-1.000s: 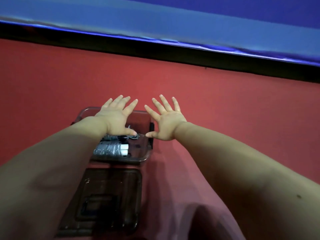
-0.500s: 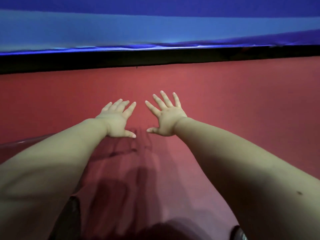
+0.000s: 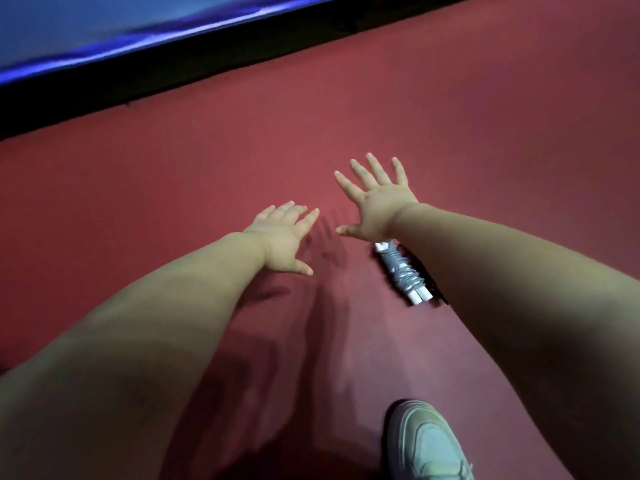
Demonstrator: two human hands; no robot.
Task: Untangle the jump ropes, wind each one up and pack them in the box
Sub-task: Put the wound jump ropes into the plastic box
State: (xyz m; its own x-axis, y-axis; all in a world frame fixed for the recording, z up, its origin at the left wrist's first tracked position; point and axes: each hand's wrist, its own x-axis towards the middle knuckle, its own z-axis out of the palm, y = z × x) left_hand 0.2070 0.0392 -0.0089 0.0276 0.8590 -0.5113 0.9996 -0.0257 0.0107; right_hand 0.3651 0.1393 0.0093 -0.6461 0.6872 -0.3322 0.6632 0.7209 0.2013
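Red floor [image 3: 450,140]: 1 wound rope [image 3: 403,271], 2 hands empty.

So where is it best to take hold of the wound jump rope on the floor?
Probably around the middle of the wound jump rope, where the grey coils bind the white handles into one bundle. Come from above with the right hand, which is open and nearest.

No readable txt, labels, brands or nos. anywhere: none on the wound jump rope [image 3: 403,273], none on the shoe [image 3: 427,443].
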